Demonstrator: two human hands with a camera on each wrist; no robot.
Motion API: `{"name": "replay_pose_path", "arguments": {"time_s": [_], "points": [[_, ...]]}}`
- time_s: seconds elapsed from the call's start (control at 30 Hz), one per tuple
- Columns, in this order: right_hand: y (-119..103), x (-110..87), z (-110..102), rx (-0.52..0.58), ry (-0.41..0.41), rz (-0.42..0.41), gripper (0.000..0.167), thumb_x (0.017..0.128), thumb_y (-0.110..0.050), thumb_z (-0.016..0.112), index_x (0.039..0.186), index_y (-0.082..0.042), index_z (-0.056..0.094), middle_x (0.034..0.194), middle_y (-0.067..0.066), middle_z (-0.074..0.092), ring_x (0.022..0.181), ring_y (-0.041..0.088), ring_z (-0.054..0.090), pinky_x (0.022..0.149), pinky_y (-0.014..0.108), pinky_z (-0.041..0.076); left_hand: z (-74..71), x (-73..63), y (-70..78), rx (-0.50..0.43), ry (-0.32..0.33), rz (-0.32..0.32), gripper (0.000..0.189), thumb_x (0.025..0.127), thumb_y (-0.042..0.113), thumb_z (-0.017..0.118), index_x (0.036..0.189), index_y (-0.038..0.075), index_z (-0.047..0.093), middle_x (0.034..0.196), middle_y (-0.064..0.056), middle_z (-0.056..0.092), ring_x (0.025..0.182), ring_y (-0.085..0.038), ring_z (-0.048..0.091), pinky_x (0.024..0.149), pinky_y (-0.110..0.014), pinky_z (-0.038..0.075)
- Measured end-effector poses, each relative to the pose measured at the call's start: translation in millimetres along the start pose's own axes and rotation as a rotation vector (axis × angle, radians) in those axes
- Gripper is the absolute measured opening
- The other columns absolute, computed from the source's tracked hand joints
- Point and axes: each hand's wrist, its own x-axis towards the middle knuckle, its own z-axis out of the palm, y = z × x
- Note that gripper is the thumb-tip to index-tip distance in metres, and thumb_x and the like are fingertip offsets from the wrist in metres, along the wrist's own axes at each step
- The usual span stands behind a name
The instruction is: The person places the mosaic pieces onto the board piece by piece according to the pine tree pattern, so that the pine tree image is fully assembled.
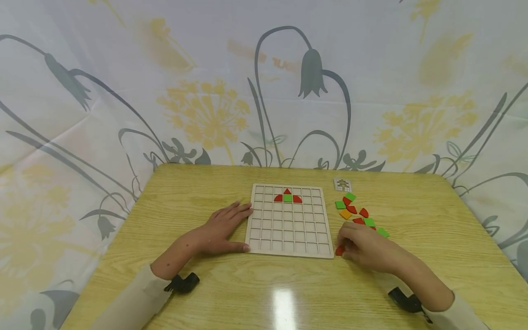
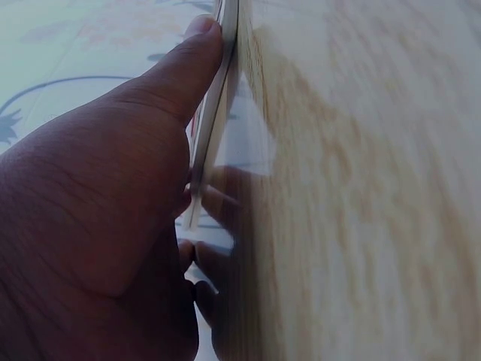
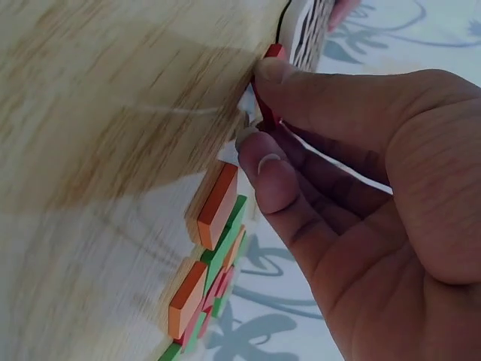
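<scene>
A pale wooden grid board (image 1: 272,236) lies flat on the table. Near its top, a red triangle (image 1: 287,191) sits above a green square (image 1: 288,198), with a red quarter-round piece (image 1: 278,198) on the left and another (image 1: 297,199) on the right. My left hand (image 1: 218,231) rests at the board's left edge, fingers and thumb extended against it. Just off the board's lower right corner, my right hand (image 1: 365,245) pinches a red tile (image 3: 272,105) between thumb and fingers, low over the table. The tile's full shape is hidden.
Loose red, green and orange tiles (image 1: 345,214) lie scattered right of the board, several of them overlapping. Behind them is a small pattern card (image 1: 343,184). A flower-printed curtain (image 1: 280,91) hangs along the far edge of the wooden table (image 1: 231,293).
</scene>
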Motion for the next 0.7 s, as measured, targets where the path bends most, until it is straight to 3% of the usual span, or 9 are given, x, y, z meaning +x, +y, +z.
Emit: {"name": "replay_pose_path", "arguments": {"time_s": [0.17, 0.4, 0.7], "points": [[0.5, 0.7, -1.0, 0.016, -0.007, 0.01, 0.03, 0.085, 0.0, 0.085, 0.095, -0.022, 0.068, 0.092, -0.014, 0.059, 0.08, 0.004, 0.053, 0.068, 0.024, 0.049, 1.2, 0.2, -1.4, -0.001, 0.004, -0.001, 0.1, 0.097, 0.064, 0.069, 0.171, 0.017, 0.022, 0.179, -0.002, 0.014, 0.165, -0.034, 0.005, 0.125, -0.065, 0.019], [3.9, 0.8, -3.0, 0.005, -0.031, 0.001, 0.028, 0.085, 0.0, 0.085, 0.101, -0.023, 0.078, 0.099, -0.013, 0.064, 0.086, 0.003, 0.057, 0.072, 0.027, 0.054, 0.2, 0.5, -1.3, -0.002, -0.004, 0.003, 0.1, 0.097, 0.064, 0.068, 0.172, 0.017, 0.021, 0.179, -0.001, 0.013, 0.165, -0.033, 0.004, 0.125, -0.065, 0.018], [4.7, 0.4, -5.4, 0.0, -0.017, -0.029, 0.026, 0.087, -0.007, 0.087, 0.093, -0.026, 0.071, 0.092, -0.016, 0.061, 0.082, 0.004, 0.054, 0.07, 0.026, 0.05, 0.2, 1.0, -1.1, -0.006, -0.001, 0.007, 0.1, 0.097, 0.064, 0.068, 0.171, 0.016, 0.021, 0.179, -0.003, 0.013, 0.165, -0.034, 0.004, 0.125, -0.065, 0.018]]}}
